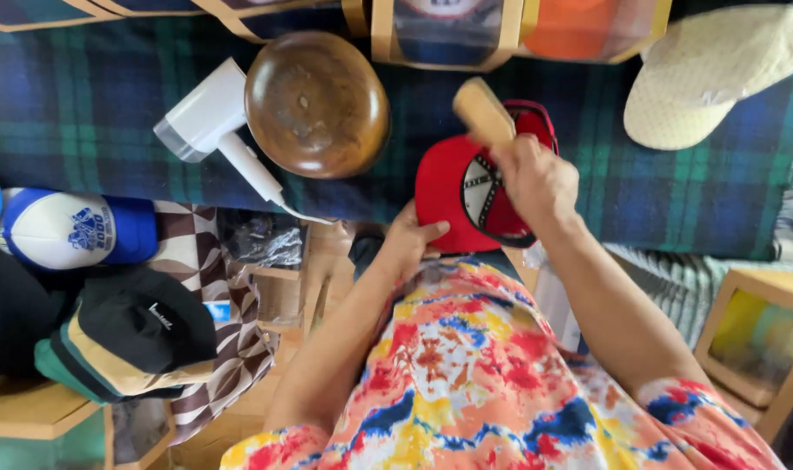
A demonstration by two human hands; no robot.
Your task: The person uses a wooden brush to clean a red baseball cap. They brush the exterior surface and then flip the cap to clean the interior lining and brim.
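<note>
Red cap [444, 187] lies upside down on the plaid blanket [83, 104], its brim pinched by the left hand [407, 239], thumb on top, other fingers curled under. The right hand [535, 178] is closed round a wooden brush [483, 111], pressed into the cap's crown. Beyond the left fingertips sits a round wooden block [316, 103], then a white hair dryer [207, 122]. A cream cap [714, 74] lies well past the right knuckles.

Red cap [440, 187] with black-and-white underside, pale wooden brush [483, 111], glossy brown wooden dome [316, 103], white hair dryer [207, 122], cream cap [714, 74], blue-and-white cap [74, 228], black cap [144, 326], navy-and-green plaid blanket [83, 96], orange, blue and yellow tie-dye shirt [483, 374].
</note>
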